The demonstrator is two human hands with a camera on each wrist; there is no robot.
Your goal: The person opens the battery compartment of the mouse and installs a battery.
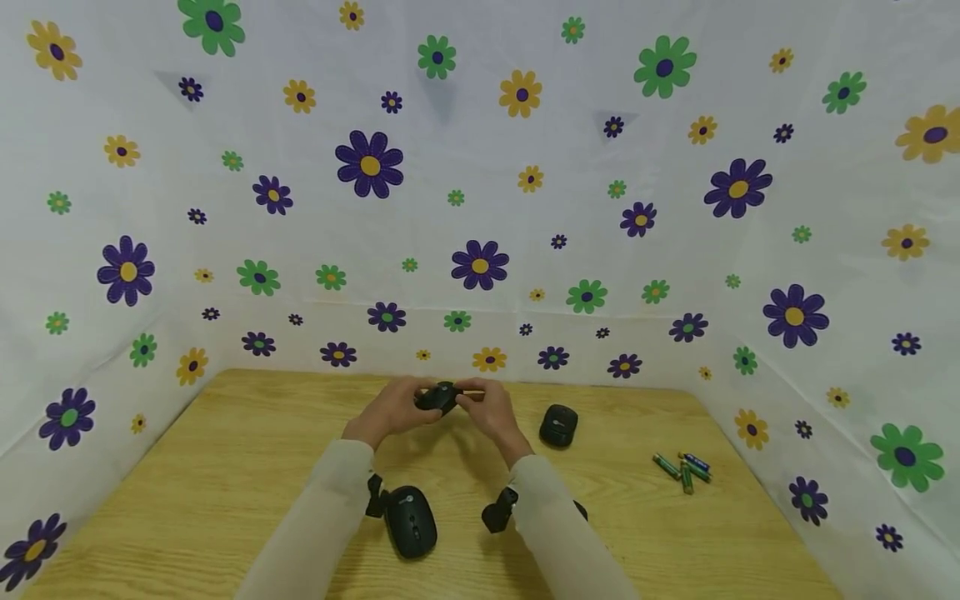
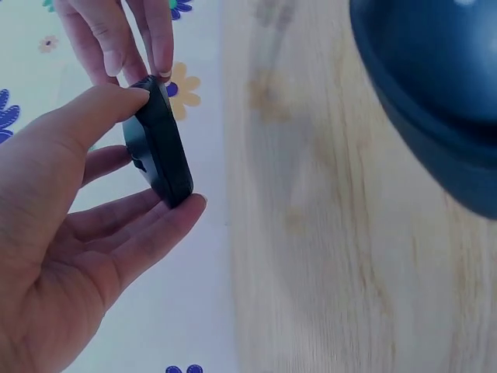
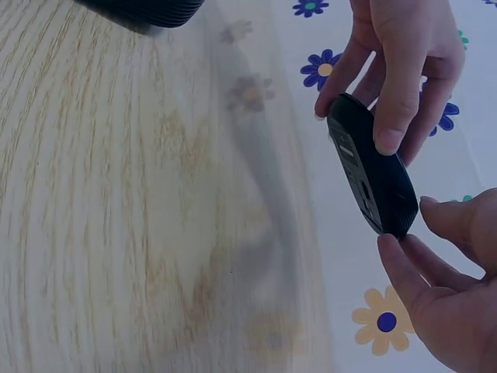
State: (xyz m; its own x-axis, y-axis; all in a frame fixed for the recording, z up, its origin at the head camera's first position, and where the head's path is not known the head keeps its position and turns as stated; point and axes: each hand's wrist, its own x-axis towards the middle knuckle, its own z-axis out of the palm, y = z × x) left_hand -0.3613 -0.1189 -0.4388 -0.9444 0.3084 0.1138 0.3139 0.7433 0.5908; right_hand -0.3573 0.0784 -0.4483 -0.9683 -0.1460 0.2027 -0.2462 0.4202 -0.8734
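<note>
Above the far part of the table, a black wireless mouse is held between both hands. My left hand grips it by its edges, thumb on one side and fingers on the other, as the left wrist view shows. My right hand pinches the mouse's other end with thumb and fingertips. In the right wrist view the mouse is tipped on edge, and part of its underside with a label and a slot faces left.
A second black mouse lies near the left forearm, and a third mouse lies right of the hands. Several green and blue batteries lie in a group at the right. A dark object is mostly hidden by the right sleeve. Flowered cloth surrounds the table.
</note>
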